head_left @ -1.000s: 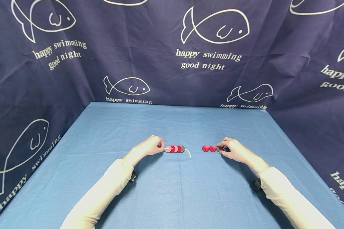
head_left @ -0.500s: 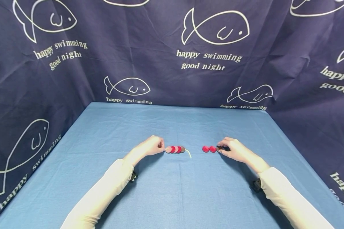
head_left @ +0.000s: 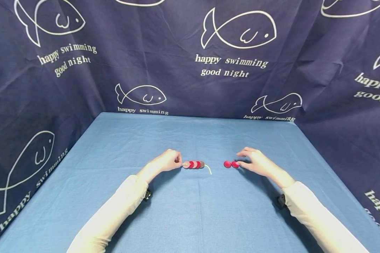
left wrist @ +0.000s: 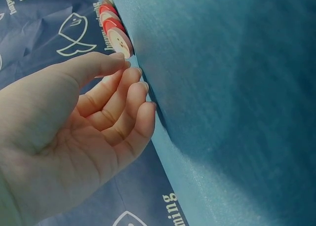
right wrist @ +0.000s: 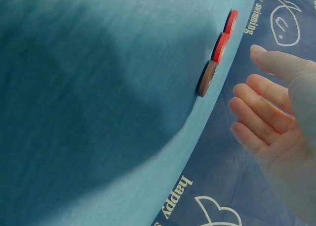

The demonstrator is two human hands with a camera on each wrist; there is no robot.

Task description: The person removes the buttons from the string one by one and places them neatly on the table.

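My left hand (head_left: 169,160) pinches the end of a pale string (head_left: 209,169) at the left of a row of overlapping buttons (head_left: 194,164). These are pink, red and brown; the nearest pink button (left wrist: 120,42) shows its holes in the left wrist view. From the row's right end the string's loose tail curves toward me. My right hand (head_left: 256,162) hovers with fingers spread and nothing in them, its thumb overlapping a red button (head_left: 234,164) in the head view. A second red button (head_left: 227,164) and a brown button (right wrist: 207,79) lie in line with it; the hand hides the brown one from the head camera.
Blue cloth (head_left: 190,218) covers the table. Dark blue curtains (head_left: 183,42) with white fish prints and lettering stand along the back and both sides. A small dark device (head_left: 147,195) sits under the left cuff, another device (head_left: 281,201) under the right.
My right hand has let go of the brown button, lifted a little and opened, its thumb shifting left toward the red buttons. The left hand and the row of buttons have stayed put.
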